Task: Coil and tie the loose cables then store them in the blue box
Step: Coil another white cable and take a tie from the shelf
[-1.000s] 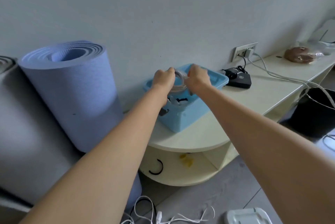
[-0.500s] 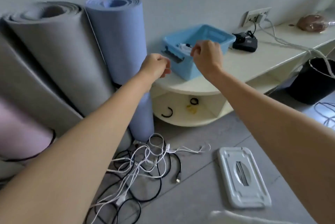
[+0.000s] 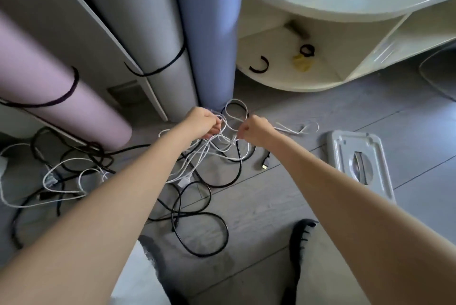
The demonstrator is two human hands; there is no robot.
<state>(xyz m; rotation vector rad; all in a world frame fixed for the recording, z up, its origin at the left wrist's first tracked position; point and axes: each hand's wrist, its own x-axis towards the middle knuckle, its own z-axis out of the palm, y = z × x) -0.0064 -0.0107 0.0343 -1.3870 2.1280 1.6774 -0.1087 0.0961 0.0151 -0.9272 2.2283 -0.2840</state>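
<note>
Both hands [image 3: 229,126] on white cable [image 3: 223,143]

Grey plank floor [image 3: 320,107]; cream curved shelf unit [image 3: 345,8] far right; pink [image 3: 61,97], grey [image 3: 138,20] and blue rolled mats [image 3: 209,40] far left.

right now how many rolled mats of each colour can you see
pink mat: 1
grey mat: 1
blue mat: 1
total: 3
</note>
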